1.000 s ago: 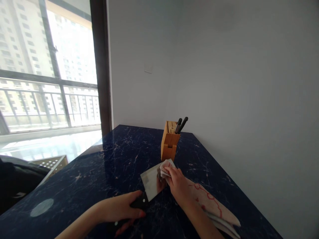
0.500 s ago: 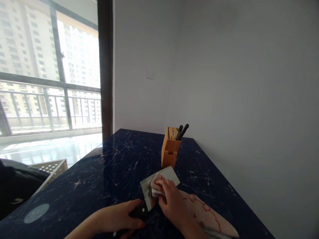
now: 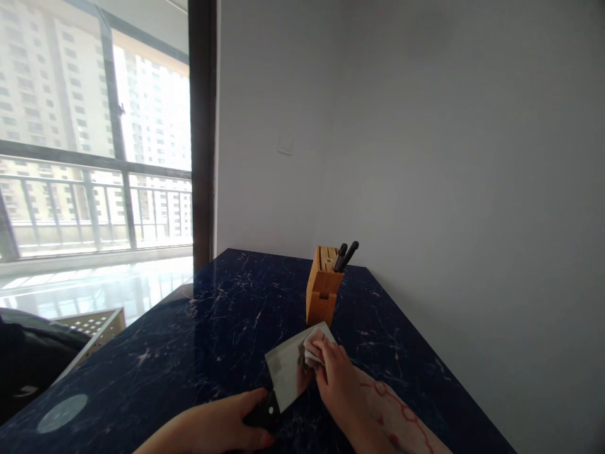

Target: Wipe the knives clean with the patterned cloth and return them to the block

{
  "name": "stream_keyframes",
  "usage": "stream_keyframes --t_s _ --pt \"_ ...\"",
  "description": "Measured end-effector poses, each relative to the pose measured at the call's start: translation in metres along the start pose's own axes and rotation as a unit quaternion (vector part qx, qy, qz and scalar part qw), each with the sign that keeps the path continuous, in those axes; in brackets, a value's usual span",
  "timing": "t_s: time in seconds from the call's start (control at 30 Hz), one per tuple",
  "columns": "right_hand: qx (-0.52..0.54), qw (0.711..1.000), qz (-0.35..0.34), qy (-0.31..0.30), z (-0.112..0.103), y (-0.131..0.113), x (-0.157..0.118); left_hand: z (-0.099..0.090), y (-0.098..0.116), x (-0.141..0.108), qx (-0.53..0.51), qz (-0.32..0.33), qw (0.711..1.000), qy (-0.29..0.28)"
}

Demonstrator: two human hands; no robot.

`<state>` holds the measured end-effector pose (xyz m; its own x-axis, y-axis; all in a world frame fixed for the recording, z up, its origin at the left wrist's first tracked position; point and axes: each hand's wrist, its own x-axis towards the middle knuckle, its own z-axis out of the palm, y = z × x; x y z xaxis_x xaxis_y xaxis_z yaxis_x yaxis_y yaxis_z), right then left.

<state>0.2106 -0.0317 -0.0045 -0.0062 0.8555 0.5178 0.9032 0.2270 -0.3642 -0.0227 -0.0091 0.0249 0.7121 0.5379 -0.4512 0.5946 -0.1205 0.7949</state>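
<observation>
Holding a cleaver (image 3: 280, 384) with the left hand (image 3: 227, 419). Pressing a cloth (image 3: 314, 347) against its blade (image 3: 286, 367) with the right hand (image 3: 338, 381).

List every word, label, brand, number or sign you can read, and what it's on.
No readable text anywhere.
Black item at far left: pale mark, too blurred to read.
Cleaver blade: faint patch, stamp or reflection, cannot tell.
Knife block: no lettering visible.

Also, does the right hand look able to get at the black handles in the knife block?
Likely yes: nothing visible blocks the way from the right hand to the black handles, though it would probably release the cloth first.
</observation>
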Motion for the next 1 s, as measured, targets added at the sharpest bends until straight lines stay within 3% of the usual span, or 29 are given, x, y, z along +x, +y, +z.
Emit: stream_keyframes --t_s 0.13,0.47,0.7,1.0 --pt "0.007 1.0 -0.002 -0.003 0.001 0.0 -0.001 -0.002 0.004 -0.005 0.028 0.015 0.999 0.031" --pt "0.029 1.0 0.005 0.002 0.0 -0.002 -0.002 -0.003 0.003 -0.006 0.027 0.032 0.999 0.03" --pt "0.03 1.0 0.009 0.002 -0.001 -0.002 -0.001 -0.001 0.012 -0.01 0.041 0.005 0.999 0.029" --pt "0.035 0.999 0.017 -0.001 0.0 -0.002 -0.003 -0.002 0.004 -0.007 0.046 0.016 0.998 0.046"
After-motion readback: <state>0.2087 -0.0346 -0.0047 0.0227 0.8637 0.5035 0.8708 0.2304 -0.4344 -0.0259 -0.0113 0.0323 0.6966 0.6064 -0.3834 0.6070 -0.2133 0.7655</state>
